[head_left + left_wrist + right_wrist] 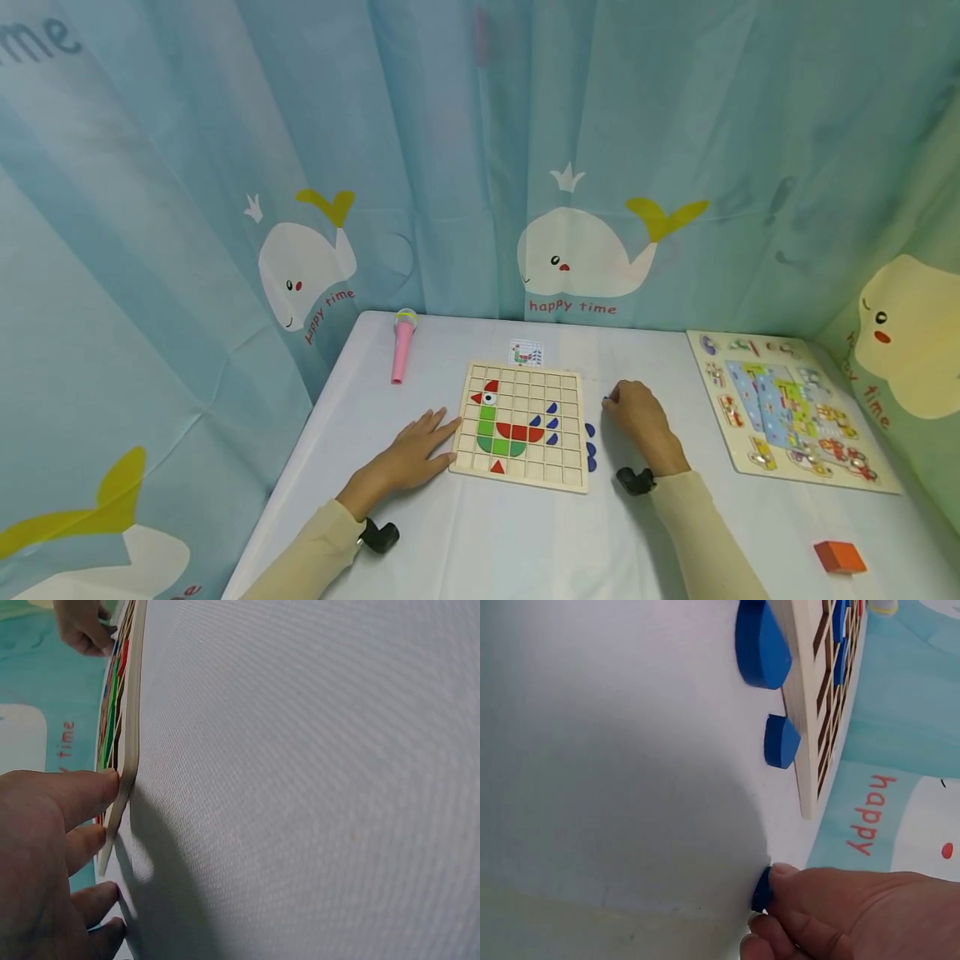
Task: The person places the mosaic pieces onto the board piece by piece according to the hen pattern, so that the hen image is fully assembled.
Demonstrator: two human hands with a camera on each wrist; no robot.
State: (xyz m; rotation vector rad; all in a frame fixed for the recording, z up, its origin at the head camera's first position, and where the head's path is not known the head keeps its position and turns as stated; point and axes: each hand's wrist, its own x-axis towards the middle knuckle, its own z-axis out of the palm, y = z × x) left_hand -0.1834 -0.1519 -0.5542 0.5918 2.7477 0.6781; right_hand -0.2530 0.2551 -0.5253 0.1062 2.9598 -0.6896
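A wooden grid board (567, 479) lies on the table, holding red, green and blue pieces laid as a bird. At its left edge my left hand (408, 454) rests with fingers spread, the fingertips touching the rim. To the right of the board, my right hand (639, 418) pinches a blue half-round block (762, 890) between thumb and fingers, low over the table. Several more blue half-round blocks (591, 451) lie along the board's right edge. A small pattern card (527, 352) with a similar bird lies behind the board.
A pink toy microphone (402, 350) lies at the back left. On the right is a large picture puzzle board (723, 417), and an orange block (840, 557) sits near the front right. A whale-print curtain (450, 208) hangs around the white table (517, 550).
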